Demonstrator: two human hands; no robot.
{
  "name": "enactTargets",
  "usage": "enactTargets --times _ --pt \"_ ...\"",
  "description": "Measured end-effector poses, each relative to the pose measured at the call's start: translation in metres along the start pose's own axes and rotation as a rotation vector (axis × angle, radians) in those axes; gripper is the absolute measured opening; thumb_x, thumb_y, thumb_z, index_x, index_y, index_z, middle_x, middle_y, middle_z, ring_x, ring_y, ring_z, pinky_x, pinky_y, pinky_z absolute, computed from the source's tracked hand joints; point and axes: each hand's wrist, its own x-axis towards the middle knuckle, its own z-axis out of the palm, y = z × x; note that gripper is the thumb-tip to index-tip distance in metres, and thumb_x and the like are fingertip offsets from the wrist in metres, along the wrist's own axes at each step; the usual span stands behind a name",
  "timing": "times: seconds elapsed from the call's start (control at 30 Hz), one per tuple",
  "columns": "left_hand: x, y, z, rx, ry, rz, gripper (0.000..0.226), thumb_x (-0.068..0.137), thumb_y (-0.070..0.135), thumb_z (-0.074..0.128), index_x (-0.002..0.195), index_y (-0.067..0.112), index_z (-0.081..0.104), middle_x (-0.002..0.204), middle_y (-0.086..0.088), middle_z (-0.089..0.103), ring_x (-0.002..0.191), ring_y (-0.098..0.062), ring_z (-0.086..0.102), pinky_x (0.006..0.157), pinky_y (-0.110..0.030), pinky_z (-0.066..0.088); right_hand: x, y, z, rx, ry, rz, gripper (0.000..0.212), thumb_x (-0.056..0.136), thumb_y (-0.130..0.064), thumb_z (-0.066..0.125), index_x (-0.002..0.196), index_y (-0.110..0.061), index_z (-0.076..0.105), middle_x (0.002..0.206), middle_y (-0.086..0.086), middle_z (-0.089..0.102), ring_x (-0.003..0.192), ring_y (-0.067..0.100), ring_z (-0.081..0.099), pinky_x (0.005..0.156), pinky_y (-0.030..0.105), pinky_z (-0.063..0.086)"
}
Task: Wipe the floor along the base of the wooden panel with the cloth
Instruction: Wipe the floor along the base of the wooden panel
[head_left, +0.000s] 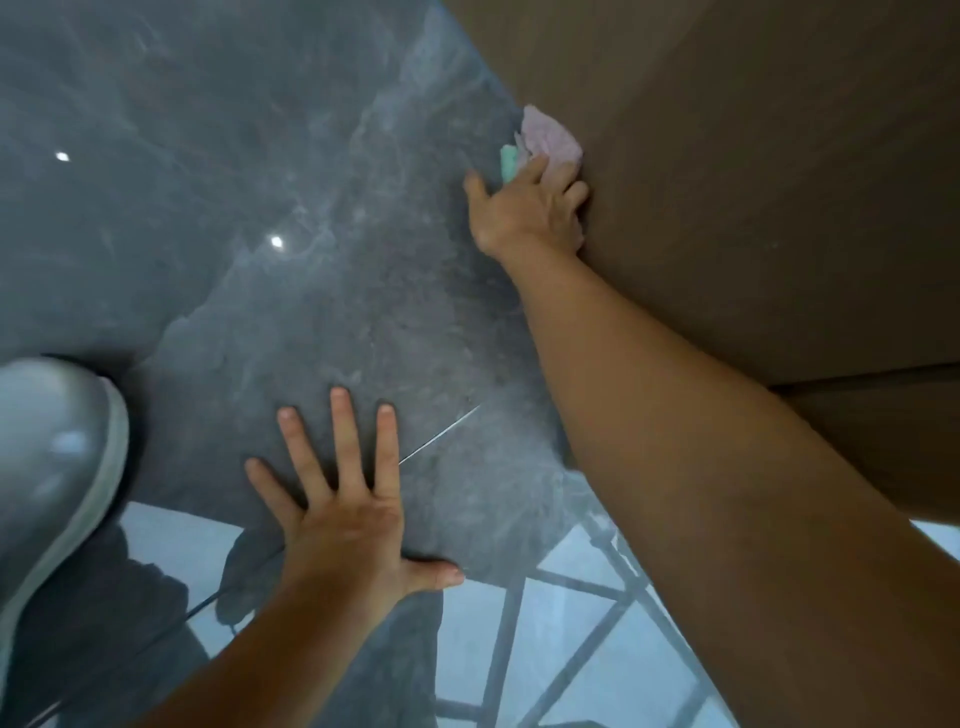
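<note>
A crumpled cloth (549, 136), pale pink with a mint green edge, lies pressed on the dark grey marble floor (322, 218) right where it meets the brown wooden panel (753, 171). My right hand (527, 213) is closed over the near part of the cloth, knuckles against the panel's base. My left hand (353, 499) rests flat on the floor nearer to me, fingers spread, holding nothing.
A grey shoe (52, 467) with a pale sole stands at the lower left. The glossy floor mirrors two ceiling lights and a bright window frame (561, 634) at the bottom. A thin pale scratch (439, 434) marks the floor between my hands.
</note>
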Motion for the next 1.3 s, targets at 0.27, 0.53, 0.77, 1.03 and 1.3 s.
enactTargets --times 0.27,0.53,0.77,1.03,1.3 --pt "0.003 -0.007 0.000 -0.004 -0.006 -0.012 0.161 0.024 0.102 0.034 0.138 0.019 -0.043 0.147 -0.019 -0.051 0.129 -0.055 -0.046 0.101 -0.080 -0.013 -0.163 0.065 0.027 -0.122 0.017 -0.189 0.089 0.088 -0.068 0.033 0.151 -0.005 0.024 0.150 0.025 0.032 0.130 0.041 0.034 0.109 0.052 0.029" --pt "0.004 -0.005 -0.002 0.000 -0.001 -0.013 0.159 0.024 0.103 0.028 0.139 0.019 -0.042 0.148 -0.020 -0.048 0.129 -0.056 -0.045 0.101 -0.081 -0.012 -0.176 0.052 0.038 -0.077 -0.058 -0.058 0.099 0.083 -0.072 0.034 0.153 -0.005 0.015 0.156 0.030 0.017 0.141 0.046 0.019 0.114 0.056 0.015" --pt "0.002 -0.006 -0.002 0.026 0.030 -0.011 0.160 0.027 0.102 0.037 0.141 0.019 -0.040 0.152 -0.020 -0.042 0.133 -0.055 -0.041 0.104 -0.080 -0.010 -0.070 0.016 0.024 -0.008 0.046 -0.041 0.089 0.089 -0.069 0.032 0.154 -0.010 0.018 0.156 0.023 0.024 0.138 0.041 0.024 0.111 0.049 0.021" --pt "0.001 -0.009 -0.001 0.044 0.065 0.017 0.156 0.028 0.104 0.024 0.146 0.019 -0.031 0.157 -0.020 -0.034 0.136 -0.055 -0.035 0.104 -0.080 -0.009 -0.286 0.166 0.054 -0.073 -0.131 -0.455 0.080 0.093 -0.069 0.028 0.156 -0.021 0.015 0.162 0.018 0.017 0.151 0.034 0.006 0.119 0.049 0.018" --pt "0.002 -0.008 -0.001 0.051 0.036 0.003 0.157 0.025 0.106 0.020 0.143 0.020 -0.037 0.155 -0.020 -0.039 0.135 -0.054 -0.036 0.104 -0.079 -0.009 -0.243 0.271 0.023 0.006 -0.062 0.460 0.089 0.087 -0.068 0.019 0.154 -0.009 0.020 0.163 0.022 0.001 0.151 0.036 -0.004 0.119 0.048 -0.007"
